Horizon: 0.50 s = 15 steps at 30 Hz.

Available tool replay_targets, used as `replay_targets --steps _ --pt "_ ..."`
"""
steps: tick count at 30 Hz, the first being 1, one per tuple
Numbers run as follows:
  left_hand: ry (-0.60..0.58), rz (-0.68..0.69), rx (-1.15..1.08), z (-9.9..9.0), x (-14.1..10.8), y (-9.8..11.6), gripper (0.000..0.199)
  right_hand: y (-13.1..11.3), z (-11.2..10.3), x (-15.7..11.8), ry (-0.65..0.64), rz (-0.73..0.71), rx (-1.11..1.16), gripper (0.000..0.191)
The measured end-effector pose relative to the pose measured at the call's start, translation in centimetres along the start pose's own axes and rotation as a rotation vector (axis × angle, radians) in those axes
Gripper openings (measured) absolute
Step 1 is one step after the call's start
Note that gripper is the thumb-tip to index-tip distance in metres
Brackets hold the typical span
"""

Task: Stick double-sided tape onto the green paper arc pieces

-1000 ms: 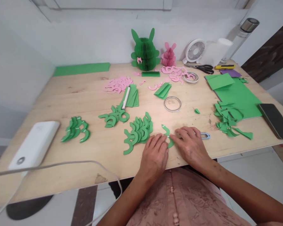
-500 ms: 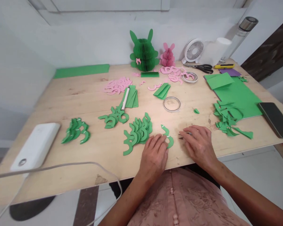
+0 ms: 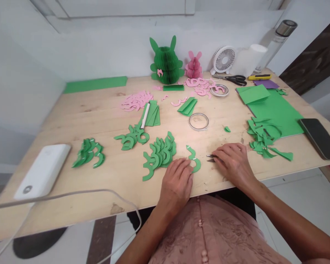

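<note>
My left hand [image 3: 178, 176] lies on the table with its fingers outstretched, the fingertips at the left edge of a wavy green paper cutout [image 3: 195, 162] that carries small white tape strips. Close by on the left is a heap of similar curved green cutouts [image 3: 160, 152]. To the right of the single cutout, my right hand [image 3: 233, 161] rests on the tabletop, closed around small metal snips [image 3: 210, 158]. Two pointed tips stick out leftward, apart from each other; the palm hides the rest of the tool.
A ring of narrow tape [image 3: 198, 121] lies ahead of my hands. Green scraps [image 3: 264, 137] and a phone [image 3: 320, 138] are on the right; a white power bank [image 3: 42, 170] with a cable is on the left. Paper rabbits [image 3: 167, 66] and a fan [image 3: 224, 59] stand at the back.
My right hand has shifted slightly, and more of the snips' pointed tips now shows. My left hand stays by the cutout. The whole view has moved a little.
</note>
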<state>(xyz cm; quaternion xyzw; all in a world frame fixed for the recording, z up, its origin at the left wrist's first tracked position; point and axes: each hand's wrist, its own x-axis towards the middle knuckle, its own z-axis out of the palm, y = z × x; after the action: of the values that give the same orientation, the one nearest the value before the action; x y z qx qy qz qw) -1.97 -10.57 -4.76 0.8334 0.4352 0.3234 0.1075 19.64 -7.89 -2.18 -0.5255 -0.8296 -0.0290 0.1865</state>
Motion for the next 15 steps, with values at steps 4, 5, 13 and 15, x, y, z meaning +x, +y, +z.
replay_targets --steps 4,5,13,15 --pt "0.009 -0.018 -0.023 -0.2 -0.2 0.3 0.019 -0.1 0.0 1.0 -0.035 -0.069 -0.068 0.015" --pt "0.009 -0.023 -0.028 -0.2 -0.2 0.4 0.019 0.0 0.0 1.1 -0.044 -0.085 -0.082 0.015" --pt "0.012 -0.046 -0.057 -0.1 -0.4 0.6 0.018 0.5 0.4 1.8 -0.123 -0.175 -0.131 0.017" --pt "0.013 -0.043 -0.055 -0.2 -0.4 0.6 0.018 0.7 0.6 1.9 -0.122 -0.182 -0.126 0.019"
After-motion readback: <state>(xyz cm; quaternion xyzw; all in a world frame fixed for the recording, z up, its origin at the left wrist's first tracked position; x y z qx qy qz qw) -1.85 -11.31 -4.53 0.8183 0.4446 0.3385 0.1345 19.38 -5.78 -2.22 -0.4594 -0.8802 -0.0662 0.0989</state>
